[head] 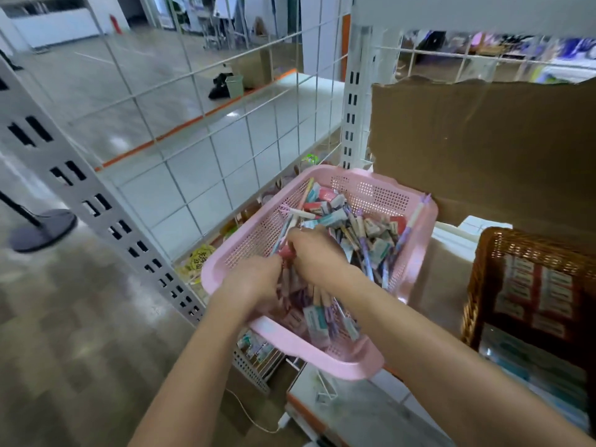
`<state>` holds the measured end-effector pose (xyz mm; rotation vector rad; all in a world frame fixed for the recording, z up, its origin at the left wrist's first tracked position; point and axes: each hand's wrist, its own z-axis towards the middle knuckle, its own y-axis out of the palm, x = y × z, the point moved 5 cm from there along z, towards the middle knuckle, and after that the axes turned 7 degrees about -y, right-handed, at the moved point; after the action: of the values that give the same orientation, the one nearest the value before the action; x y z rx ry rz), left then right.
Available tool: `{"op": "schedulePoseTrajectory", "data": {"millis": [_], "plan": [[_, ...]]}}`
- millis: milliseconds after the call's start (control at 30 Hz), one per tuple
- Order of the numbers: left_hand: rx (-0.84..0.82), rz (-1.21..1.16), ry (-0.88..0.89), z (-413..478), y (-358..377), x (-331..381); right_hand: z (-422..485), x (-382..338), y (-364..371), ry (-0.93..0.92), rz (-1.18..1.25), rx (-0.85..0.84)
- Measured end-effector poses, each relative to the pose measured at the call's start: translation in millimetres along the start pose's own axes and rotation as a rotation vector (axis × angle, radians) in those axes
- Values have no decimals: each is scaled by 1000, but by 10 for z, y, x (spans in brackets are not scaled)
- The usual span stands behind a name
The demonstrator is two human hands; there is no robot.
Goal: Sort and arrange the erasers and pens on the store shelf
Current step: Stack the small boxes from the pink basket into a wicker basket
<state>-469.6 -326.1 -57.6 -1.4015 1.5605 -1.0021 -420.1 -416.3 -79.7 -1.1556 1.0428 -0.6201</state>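
Pink perforated plastic basket (322,353) holds jumbled slim pens (366,253) and small wrapped erasers (380,246), likely light, stiff and slippery, best gathered mid-barrel, where the left hand (254,282) and right hand (314,253) both curl round a bunch.

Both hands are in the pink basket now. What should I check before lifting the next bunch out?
1. Pens and erasers separated: not ok, mixed together in the pink basket.
2. Left hand grip: ok, curled round several pens.
3. Right hand grip: cannot tell, its fingertips are buried in the pile.
4. Loose items inside the rim: not ok, a lilac pen pokes over the far right rim.
5. Wicker basket ready: ok, it sits to the right with packets in rows.
6. Pink basket's support: cannot tell, underside hidden.
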Motion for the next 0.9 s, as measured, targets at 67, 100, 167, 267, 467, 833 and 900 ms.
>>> {"op": "schedulePoseTrajectory", "data": {"millis": [67,100,167,267,467,833,900], "plan": [[-39,-133,18,-69,-53,-34,-36,56,-18,16,83,14],[-36,-203,40,-115,-107,-53,-72,65,-73,14,117,31],[18,-342,96,-197,-248,-71,-213,82,-261,7,190,61],[158,-724,124,-274,-420,-35,-556,164,-553,34,420,97],[50,-1258,195,-287,-356,448,-1185,587,-832,255,777,301],[24,-1520,462,-436,-375,1699,-2248,1248,-1023,552,1198,688],[25,-1458,491,-462,-338,1870,-2432,1363,-1032,605,1186,723]]}}
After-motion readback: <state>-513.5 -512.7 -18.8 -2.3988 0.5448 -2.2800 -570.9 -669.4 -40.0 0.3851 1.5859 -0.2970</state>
